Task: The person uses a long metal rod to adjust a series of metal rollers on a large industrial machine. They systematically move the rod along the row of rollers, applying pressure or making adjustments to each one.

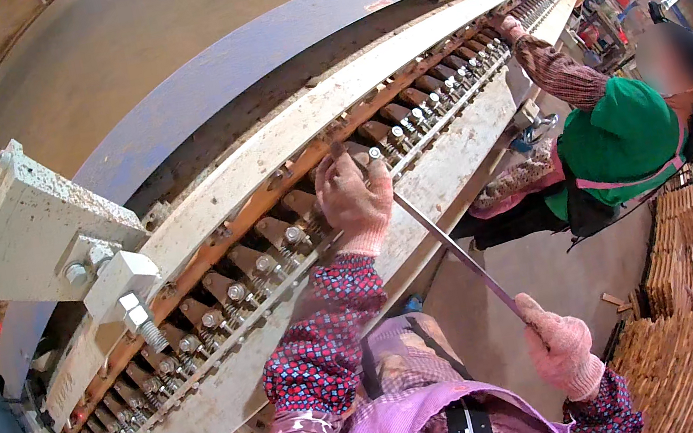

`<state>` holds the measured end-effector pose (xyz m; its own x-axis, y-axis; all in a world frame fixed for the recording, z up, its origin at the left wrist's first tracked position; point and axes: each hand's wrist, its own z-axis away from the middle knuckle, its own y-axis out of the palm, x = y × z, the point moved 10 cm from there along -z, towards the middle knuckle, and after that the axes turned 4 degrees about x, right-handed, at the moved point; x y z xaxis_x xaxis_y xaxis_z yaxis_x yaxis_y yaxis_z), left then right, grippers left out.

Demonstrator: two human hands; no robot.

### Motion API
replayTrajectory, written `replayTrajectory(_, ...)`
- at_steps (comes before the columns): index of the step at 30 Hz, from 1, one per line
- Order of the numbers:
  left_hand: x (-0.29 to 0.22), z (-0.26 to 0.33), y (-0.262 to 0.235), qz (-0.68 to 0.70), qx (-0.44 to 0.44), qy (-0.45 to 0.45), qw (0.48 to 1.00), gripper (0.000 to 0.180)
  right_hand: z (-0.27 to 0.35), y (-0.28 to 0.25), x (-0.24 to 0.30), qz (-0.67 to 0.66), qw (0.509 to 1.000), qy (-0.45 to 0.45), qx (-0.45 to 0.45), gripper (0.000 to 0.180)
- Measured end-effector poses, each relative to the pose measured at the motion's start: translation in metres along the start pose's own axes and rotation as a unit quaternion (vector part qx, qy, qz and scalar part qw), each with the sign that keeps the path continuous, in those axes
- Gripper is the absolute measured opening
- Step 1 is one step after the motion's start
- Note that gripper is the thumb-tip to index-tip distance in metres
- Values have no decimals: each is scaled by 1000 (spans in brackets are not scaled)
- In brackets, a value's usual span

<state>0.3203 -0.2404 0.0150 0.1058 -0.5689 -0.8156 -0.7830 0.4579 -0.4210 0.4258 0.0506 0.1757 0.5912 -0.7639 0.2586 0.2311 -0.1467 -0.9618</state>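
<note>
My right hand, in a pink knit glove, is wrapped round the lower end of a long flat metal bar. The bar slants up and left to the edge of my gloved left hand, where its far end is hidden. That left hand rests over the row of clamps, fingers curled at a rusty clamp piece; what it grips is mostly covered. A bolt with a bright head stands right beside its fingertips. Rusty clamp fingers with bolts and springs line the long machine on both sides of the hand.
A pale steel beam and a blue-grey curved plate run along the far side. A bolted bracket rises at left. At right, a co-worker in green reaches onto the same row. Stacked wooden strips lie lower right.
</note>
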Motion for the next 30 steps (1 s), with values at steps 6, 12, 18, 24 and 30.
replayTrajectory(6,-7,-3,0,-54,-8,17,998,64,-7,-9,10,21,999,23,32,48)
replayTrajectory(12,-6,-6,5,-3,54,2,999,67,-6,-13,-4,1,999,8,40,51)
replayTrajectory(18,-12,-6,-5,-28,10,21,999,66,-12,-13,0,33,998,2,56,53)
replayTrajectory(24,-11,-5,-4,-30,9,14,999,65,-15,-17,5,96,993,-4,68,51)
replayTrajectory(30,-12,-11,0,-28,39,-6,999,48,-17,-21,15,130,989,1,77,54)
